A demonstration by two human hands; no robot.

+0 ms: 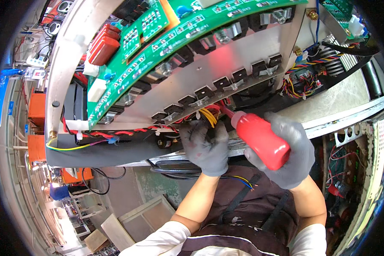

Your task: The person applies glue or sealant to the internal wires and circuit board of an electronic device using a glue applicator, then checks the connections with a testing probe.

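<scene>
My right hand (296, 149), in a grey glove, is wrapped round a red squeeze bottle (262, 141). The bottle tilts so that its narrow nozzle points up and left, into the wires under a metal panel (226, 64); the nozzle's very tip is hard to make out. My left hand (207, 147), gloved in grey too, has its fingers curled at a bundle of yellow wires (209, 116), which runs down between thumb and fingers. Red wires lie close beside that bundle. Above both hands sits a green circuit board (158, 47) with red capacitors (103, 45).
A twisted red and black cable (128, 133) runs along the panel's lower edge. Black cables (175, 168) hang below the metal rail near my body. More coloured wiring (301, 83) sits at the right, beside a bare metal plate (337, 96). Orange bins (37, 147) stand far left.
</scene>
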